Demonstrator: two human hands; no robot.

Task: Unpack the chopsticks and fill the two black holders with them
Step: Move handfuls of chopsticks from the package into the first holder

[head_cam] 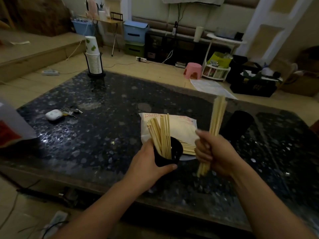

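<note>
My left hand [146,163] grips a black holder [170,156] tilted toward me, with several wooden chopsticks [159,133] standing in it. My right hand [214,152] grips a bundle of chopsticks [216,118] held nearly upright, just right of that holder. Behind the holder lies the opened white chopstick packet [179,125] with more chopsticks [189,149] lying in it. A second black holder [239,125] stands to the right, behind the bundle; I cannot see into it.
The dark speckled table [103,128] carries a white earbud case [53,114] with keys [72,111] at left, a rack of paper cups [94,57] at the far edge, and a white-and-red container [10,125] at the left border.
</note>
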